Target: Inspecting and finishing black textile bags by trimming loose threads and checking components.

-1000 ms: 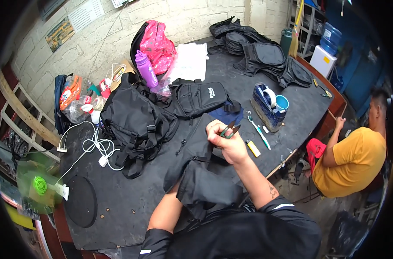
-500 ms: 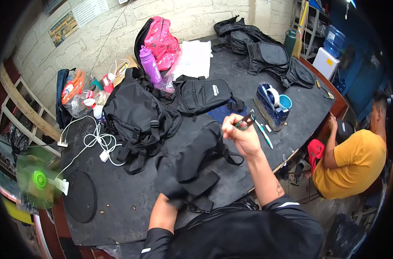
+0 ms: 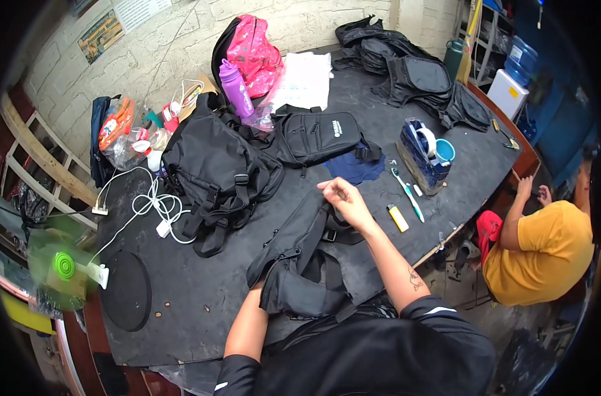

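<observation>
Seeming light and limp, the black zippered fabric bag (image 3: 300, 231) suits an edge hold beside the curled right hand (image 3: 347, 202), whose grip, like the hidden left hand's, is unclear.

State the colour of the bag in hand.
The bag is black, best seen in the head view.

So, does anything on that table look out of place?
Perhaps the toothbrush, lying bare on the table to the right of the right hand: a bathroom thing among bags. Small brown bits also lie loose near the black disc.
</observation>
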`<state>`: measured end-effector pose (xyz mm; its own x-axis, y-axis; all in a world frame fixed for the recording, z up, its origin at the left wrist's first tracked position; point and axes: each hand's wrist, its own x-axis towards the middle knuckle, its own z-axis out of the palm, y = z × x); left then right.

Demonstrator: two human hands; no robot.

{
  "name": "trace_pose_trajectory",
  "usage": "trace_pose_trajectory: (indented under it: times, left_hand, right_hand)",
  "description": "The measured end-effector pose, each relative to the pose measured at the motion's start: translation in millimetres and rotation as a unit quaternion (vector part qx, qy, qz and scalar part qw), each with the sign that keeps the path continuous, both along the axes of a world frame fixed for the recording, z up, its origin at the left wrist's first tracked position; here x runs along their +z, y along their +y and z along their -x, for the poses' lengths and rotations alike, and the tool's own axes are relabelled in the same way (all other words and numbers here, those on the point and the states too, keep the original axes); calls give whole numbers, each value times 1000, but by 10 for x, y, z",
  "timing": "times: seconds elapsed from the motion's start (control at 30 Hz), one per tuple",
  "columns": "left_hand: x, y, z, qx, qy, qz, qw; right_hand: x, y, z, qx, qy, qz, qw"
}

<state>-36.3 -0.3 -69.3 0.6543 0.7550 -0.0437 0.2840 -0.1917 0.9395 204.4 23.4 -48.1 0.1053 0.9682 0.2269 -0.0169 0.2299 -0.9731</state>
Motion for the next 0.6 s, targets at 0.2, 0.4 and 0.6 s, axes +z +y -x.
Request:
trace_pose_trajectory:
  times: [0.2, 0.4, 0.6]
  left_hand:
    - [-796, 249, 39, 18, -146, 98, 984]
    - [43, 393, 213, 6, -85, 311, 947]
    - [1388, 506, 470, 117, 121, -163, 972]
  right_hand:
    - [371, 104, -42, 88, 29, 53, 994]
    - [376, 148, -663, -48, 32, 20, 998]
    - [195, 167, -756, 13, 6, 8, 1000]
